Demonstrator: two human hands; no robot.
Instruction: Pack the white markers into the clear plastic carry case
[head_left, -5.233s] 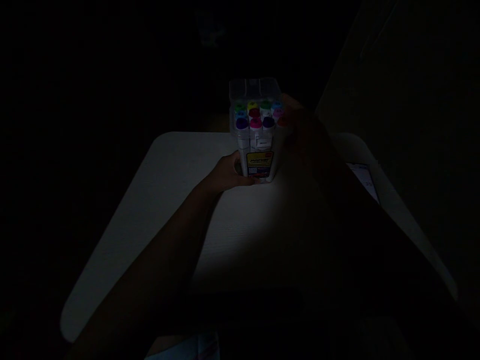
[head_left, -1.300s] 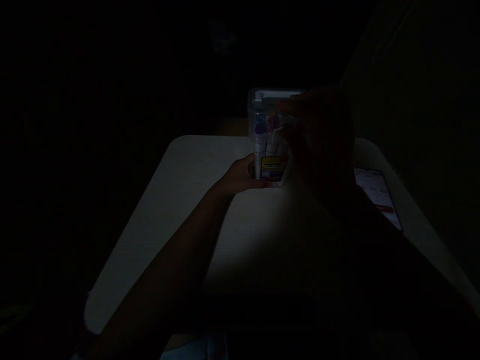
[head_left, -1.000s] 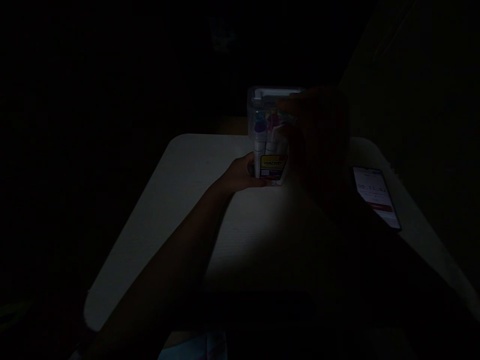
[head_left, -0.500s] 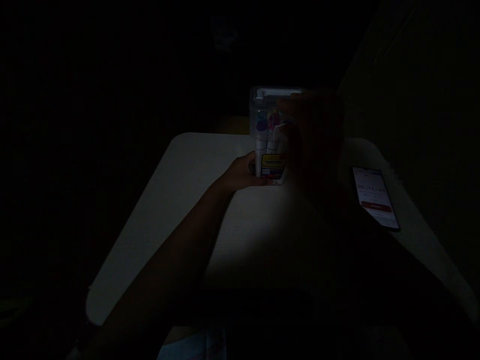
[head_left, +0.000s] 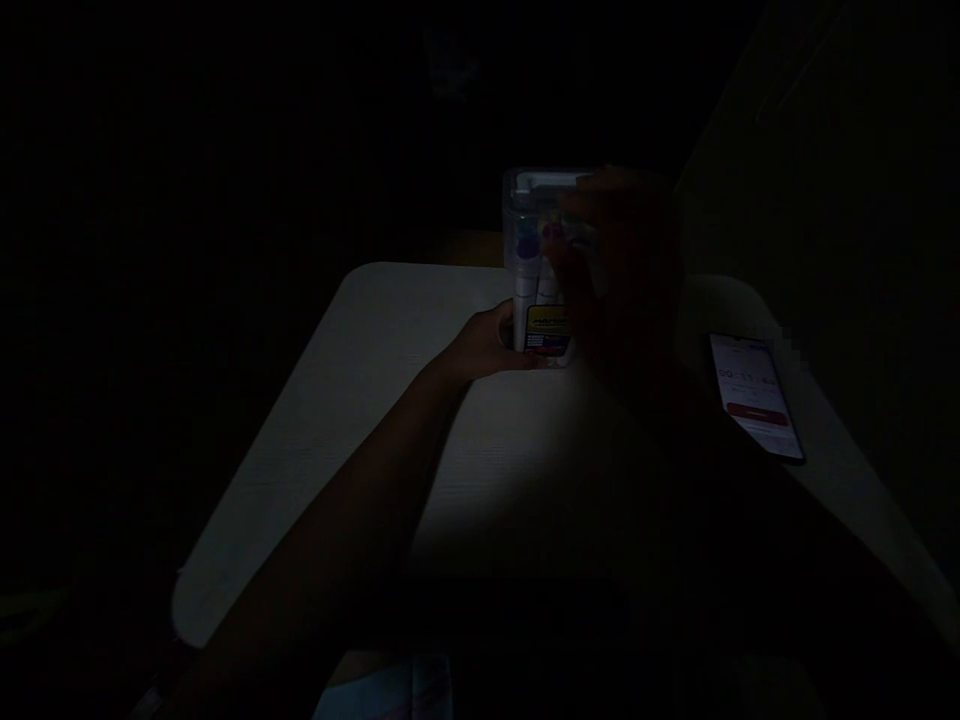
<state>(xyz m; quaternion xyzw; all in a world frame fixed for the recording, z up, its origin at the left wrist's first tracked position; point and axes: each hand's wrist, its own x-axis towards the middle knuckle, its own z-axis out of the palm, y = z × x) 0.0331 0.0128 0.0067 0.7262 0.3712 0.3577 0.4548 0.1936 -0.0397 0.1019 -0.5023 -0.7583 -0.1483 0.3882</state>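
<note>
A clear plastic marker case (head_left: 523, 283) stands upright on the white table, with a yellow and dark label on its lower front. Inside are several white markers with coloured caps, purple, pink and green among them. My left hand (head_left: 484, 343) is wrapped round the lower left of the case, thumb in front near the base. At the upper right, my right hand (head_left: 626, 255) grips the case by its lid (head_left: 517, 220), with the thumb across the front and fingers at the top edge. Deep shadow hides part of the right hand and that side of the case.
To the right on the white table (head_left: 300, 430), a phone (head_left: 756, 395) lies face up with a lit timer screen. The room around is very dark. Pale patterned cloth (head_left: 390, 690) shows below the table's near edge.
My right thumb has moved left across the front of the case and now covers more of the caps and label. The left hand keeps its hold.
</note>
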